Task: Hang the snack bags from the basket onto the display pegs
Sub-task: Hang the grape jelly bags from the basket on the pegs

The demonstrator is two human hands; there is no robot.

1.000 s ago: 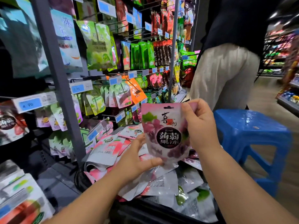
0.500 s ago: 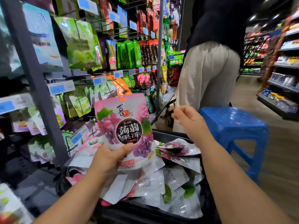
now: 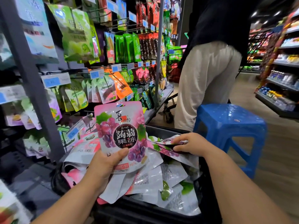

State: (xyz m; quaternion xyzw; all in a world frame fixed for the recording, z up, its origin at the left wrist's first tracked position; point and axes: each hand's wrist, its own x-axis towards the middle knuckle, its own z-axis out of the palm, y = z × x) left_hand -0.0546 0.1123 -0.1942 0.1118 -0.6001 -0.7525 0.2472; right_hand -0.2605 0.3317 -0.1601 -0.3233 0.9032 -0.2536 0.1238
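My left hand grips the bottom of a pink grape snack bag and holds it upright above the black basket. My right hand reaches down into the basket and pinches another grape snack bag lying on the pile. Several more bags lie loose in the basket, most with the silver back up. The display pegs with blue price tags jut out of the rack on the left, and most carry hanging bags.
A blue plastic stool stands just right of the basket. A person in light trousers stands in the aisle behind it. A grey rack upright rises at the left. Shelves line the far right of the aisle.
My right hand let go of the grape bag, leaving it in my left hand. The right hand then dropped into the basket and took hold of another bag.
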